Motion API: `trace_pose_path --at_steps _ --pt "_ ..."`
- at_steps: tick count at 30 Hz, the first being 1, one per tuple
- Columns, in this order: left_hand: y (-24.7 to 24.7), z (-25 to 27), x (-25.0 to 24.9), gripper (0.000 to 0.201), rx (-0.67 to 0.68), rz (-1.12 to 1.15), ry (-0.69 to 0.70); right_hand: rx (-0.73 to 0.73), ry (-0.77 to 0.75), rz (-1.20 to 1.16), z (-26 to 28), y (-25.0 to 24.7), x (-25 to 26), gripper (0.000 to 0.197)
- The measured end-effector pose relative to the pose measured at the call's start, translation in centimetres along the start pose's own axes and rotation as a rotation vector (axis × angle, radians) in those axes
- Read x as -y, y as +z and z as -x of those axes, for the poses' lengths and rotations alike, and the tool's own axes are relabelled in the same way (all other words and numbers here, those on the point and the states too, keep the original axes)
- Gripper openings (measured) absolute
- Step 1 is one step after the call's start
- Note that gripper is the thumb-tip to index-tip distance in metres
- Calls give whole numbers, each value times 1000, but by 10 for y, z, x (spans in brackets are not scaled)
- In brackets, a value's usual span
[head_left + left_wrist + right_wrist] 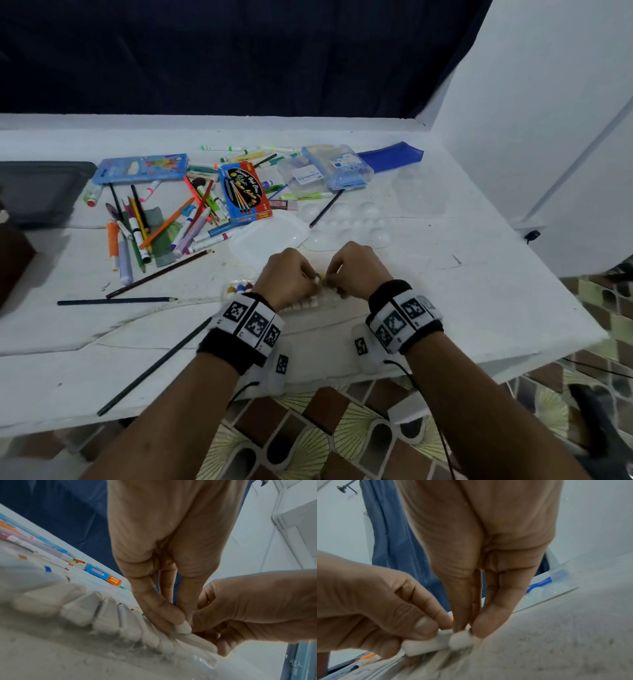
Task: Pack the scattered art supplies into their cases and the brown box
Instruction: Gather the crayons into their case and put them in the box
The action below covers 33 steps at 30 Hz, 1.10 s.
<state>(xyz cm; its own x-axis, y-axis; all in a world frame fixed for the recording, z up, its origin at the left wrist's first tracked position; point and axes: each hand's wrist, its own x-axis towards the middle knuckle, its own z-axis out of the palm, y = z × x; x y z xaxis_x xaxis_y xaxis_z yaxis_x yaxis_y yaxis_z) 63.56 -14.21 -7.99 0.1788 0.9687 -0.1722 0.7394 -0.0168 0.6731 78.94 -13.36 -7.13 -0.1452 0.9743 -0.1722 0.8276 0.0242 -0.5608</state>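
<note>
Both hands meet over a clear tray of white paint tubes [305, 304] near the table's front middle. My left hand [310, 279] pinches the body of one white paint tube [426, 645] between thumb and fingers. My right hand [330, 279] pinches that tube's cap end [459, 639] with thumb and fingertips. The left wrist view shows the other tubes [106, 612] lying side by side in the tray, with my left hand [181, 622] at the row's end. In the right wrist view my right hand [467, 630] comes down onto the cap. A dark brown box [13, 257] shows at the left edge.
Loose pens and pencils [154, 222] lie scattered at back left, beside a blue case [140, 168] and a water colour box [245, 192]. Clear plastic cases [337, 166], a clear lid [270, 236] and a white palette [349, 222] sit behind my hands. A long pencil [154, 366] lies front left.
</note>
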Motion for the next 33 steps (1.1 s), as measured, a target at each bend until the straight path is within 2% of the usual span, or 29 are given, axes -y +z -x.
trace_pose_path --at_steps 6,13,16,21,33 --pt "6 -4 -6 8 -18 -97 -48 162 -93 90 -9 -9 -3 21" --pt "8 -11 -12 5 -3 -286 -49 281 -158 132 -22 -18 -6 15" --pt "6 -13 -11 15 -12 -316 -36 313 -232 195 -23 -20 -8 26" --pt "8 -16 -12 22 -35 -357 -29 257 -372 340 -19 -14 -15 38" --pt "12 -10 -6 27 -44 -421 33 219 -448 387 -18 -9 -28 39"
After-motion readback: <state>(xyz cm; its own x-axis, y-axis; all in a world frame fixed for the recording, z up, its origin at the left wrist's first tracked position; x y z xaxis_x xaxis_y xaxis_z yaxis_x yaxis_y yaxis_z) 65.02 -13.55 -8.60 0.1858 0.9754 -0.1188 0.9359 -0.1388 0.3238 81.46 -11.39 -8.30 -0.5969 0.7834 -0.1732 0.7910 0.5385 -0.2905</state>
